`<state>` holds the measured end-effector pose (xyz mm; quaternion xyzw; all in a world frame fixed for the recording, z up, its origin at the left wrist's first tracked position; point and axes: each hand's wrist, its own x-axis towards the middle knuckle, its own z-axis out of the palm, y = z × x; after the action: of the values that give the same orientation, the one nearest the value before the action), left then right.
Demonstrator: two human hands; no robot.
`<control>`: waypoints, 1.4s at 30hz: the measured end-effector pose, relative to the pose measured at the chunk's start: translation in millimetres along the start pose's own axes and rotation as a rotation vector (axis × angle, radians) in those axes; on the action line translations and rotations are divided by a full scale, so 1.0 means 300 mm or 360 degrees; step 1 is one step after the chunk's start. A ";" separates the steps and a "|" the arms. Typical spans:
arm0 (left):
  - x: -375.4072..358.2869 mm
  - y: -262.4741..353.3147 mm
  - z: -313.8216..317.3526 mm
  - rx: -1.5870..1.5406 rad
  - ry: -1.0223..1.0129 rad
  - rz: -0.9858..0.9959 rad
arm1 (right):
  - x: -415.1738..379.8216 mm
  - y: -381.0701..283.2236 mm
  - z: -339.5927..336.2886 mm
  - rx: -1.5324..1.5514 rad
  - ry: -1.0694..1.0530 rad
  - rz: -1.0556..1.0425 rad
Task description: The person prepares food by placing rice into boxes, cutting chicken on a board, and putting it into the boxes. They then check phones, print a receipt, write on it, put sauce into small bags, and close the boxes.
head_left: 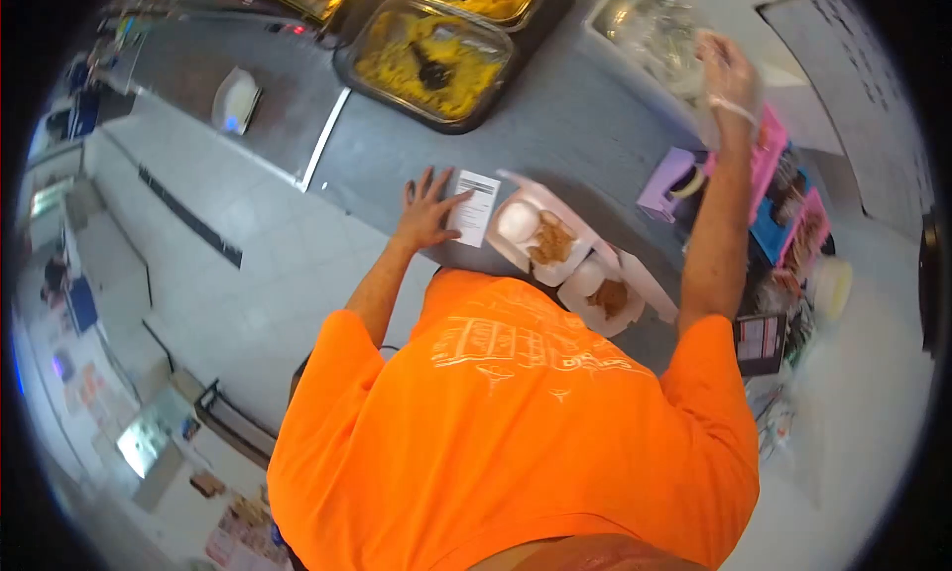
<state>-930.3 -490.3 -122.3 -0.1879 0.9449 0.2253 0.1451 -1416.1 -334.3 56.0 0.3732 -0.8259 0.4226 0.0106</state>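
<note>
My bare left hand [426,212] lies flat with fingers spread on the counter, its fingertips touching a white printed receipt [478,209]. Beside the receipt is an open takeout box [543,236] holding white rice and a brown food. A second open takeout box [602,295], with similar contents, sits against the orange shirt. Over on the right, my right hand [732,75] wears a clear plastic glove and is raised at the edge of a white bin [654,80]. Its fingers are curled together; whatever they hold, if anything, cannot be made out. Clear plastic [664,36] fills the bin.
Black-rimmed trays of yellow food [431,65] with dark utensils stand at the back of the counter. A purple box [672,184] and pink and blue baskets [769,170] crowd the right side. A white container [236,100] sits on the far left counter.
</note>
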 end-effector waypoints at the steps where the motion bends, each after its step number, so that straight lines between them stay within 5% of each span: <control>1: -0.011 -0.002 0.012 -0.0019 0.0014 -0.0026 | -0.016 -0.032 0.009 0.0061 -0.0031 0.0138; 12: -0.045 0.086 0.082 -0.0048 0.0087 0.0138 | -0.465 -0.304 -0.284 0.0524 0.0135 0.0690; 15: -0.100 0.087 0.036 -0.0158 0.0448 0.0188 | -0.598 -0.418 -0.331 0.0632 0.0344 0.0662; 18: -0.148 0.088 -0.036 -0.0573 0.1002 0.0379 | -0.705 -0.516 -0.295 0.1237 0.0757 0.0875; 20: -0.188 0.165 -0.097 -0.0840 0.1212 0.0693 | -0.762 -0.577 -0.150 0.1400 0.1323 0.0956; 21: -0.201 0.267 -0.162 -0.0904 0.1227 0.0916 | -0.808 -0.503 -0.005 0.0936 0.1318 0.0736; 23: -0.256 0.465 -0.342 -0.0605 0.1184 0.1201 | -0.875 -0.522 0.219 0.0858 0.1154 0.0425; 26: -0.276 0.445 -0.399 -0.0900 0.1008 0.0012 | -0.879 -0.713 0.408 0.1477 0.0712 0.0067; 28: -0.288 0.385 -0.410 -0.2011 0.0906 -0.0050 | -0.835 -0.805 0.496 0.1595 0.0560 -0.0038; 32: -0.270 0.348 -0.360 -0.3321 0.1260 0.0045 | -0.769 -0.962 0.586 0.1070 0.0454 0.0292; 36: -0.282 0.262 -0.278 -0.2675 0.1393 0.0574 | -0.723 -1.068 0.718 0.0789 0.0488 0.0564; 39: -0.249 -0.051 -0.309 -0.3037 0.0601 0.0248 | -0.711 -1.139 0.929 0.0725 0.0324 0.0431; 42: -0.293 -0.310 -0.616 -0.3153 0.0351 0.0160 | -0.663 -1.247 1.204 0.1017 0.0069 0.0150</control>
<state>-848.3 -630.5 33.1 -0.2037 0.3457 0.8990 -0.1753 -931.3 -604.7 15.9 0.3099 -0.6673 0.6684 -0.1089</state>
